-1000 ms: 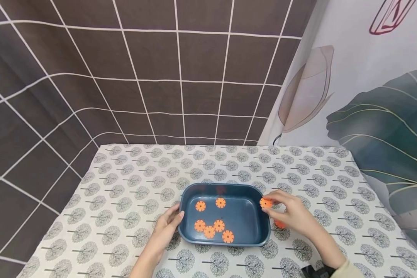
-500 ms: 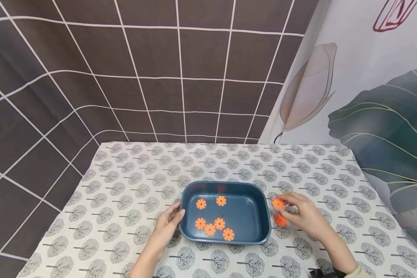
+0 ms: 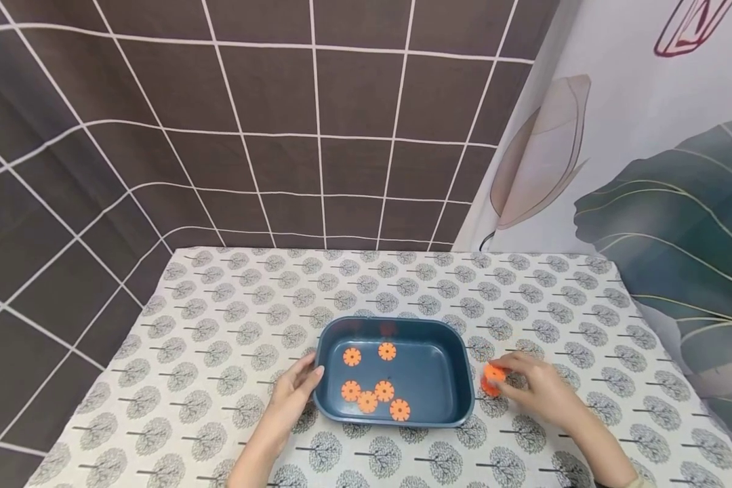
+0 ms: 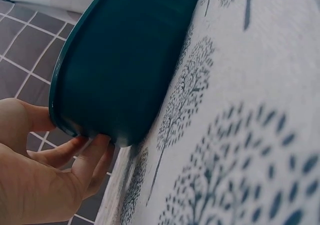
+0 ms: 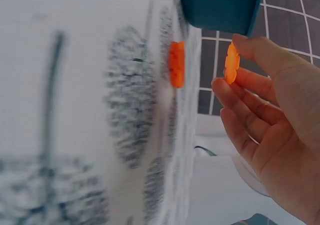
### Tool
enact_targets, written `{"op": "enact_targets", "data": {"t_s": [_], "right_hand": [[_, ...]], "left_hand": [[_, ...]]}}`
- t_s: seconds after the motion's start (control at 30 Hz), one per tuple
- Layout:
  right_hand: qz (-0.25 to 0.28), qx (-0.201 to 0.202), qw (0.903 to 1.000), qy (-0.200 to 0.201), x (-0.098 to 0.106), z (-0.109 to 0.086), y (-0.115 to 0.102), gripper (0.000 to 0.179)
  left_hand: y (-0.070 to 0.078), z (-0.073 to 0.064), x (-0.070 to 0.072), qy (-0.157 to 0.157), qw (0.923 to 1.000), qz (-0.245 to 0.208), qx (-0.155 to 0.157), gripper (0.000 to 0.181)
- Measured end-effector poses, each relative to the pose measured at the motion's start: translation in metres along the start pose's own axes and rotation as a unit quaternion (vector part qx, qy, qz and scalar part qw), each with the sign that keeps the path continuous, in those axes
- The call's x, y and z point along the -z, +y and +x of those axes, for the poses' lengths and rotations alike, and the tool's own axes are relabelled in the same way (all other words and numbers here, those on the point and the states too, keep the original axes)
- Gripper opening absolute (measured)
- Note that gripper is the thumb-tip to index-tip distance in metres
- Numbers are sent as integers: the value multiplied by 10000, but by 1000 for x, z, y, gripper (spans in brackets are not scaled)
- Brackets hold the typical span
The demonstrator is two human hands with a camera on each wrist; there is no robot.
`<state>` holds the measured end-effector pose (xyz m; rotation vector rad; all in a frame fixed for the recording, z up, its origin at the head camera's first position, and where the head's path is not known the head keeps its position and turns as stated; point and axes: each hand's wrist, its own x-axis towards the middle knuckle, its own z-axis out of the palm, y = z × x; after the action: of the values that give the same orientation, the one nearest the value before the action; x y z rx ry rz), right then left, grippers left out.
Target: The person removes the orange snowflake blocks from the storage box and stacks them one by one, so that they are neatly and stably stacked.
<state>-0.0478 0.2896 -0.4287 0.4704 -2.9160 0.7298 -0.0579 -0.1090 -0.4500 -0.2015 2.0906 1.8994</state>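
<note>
A dark blue plastic tub (image 3: 396,425) stands on the table with several orange notched discs (image 3: 367,402) lying flat on its floor. My left hand (image 3: 288,401) grips the tub's left end, thumb at the rim and fingers against the outer wall, as the left wrist view shows. To the right of the tub, my right hand (image 3: 539,388) pinches an orange notched disc (image 5: 231,63) between thumb and fingertips. Below it, a thicker orange piece (image 5: 176,65) lies on the cloth, apart from the held disc in the right wrist view and overlapped by it in the head view.
A white cloth (image 3: 250,325) printed with trees covers the table. Behind it hangs a dark curtain (image 3: 360,163) with a white grid, and a leaf-patterned curtain (image 3: 665,224) hangs at the right.
My right hand has moved right from the tub's right rim, then down towards me, carrying the pinched disc over the orange piece on the cloth. The left hand keeps its grip on the tub.
</note>
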Motion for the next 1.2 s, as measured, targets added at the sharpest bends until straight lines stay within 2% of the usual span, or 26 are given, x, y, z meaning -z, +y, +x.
{"op": "enact_targets", "data": {"t_s": [0.43, 0.83, 1.2], "right_hand": [[203, -217, 9993, -236, -10, -10, 6, 35], [-157, 181, 9997, -25, -16, -10, 11, 34], [-249, 111, 9996, -98, -17, -10, 10, 33]], "left_hand": [[1, 1, 1, 51, 10000, 46, -11, 59], [0, 0, 1, 50, 10000, -27, -33, 59], [0, -1, 0, 11, 10000, -46, -33, 59]]}}
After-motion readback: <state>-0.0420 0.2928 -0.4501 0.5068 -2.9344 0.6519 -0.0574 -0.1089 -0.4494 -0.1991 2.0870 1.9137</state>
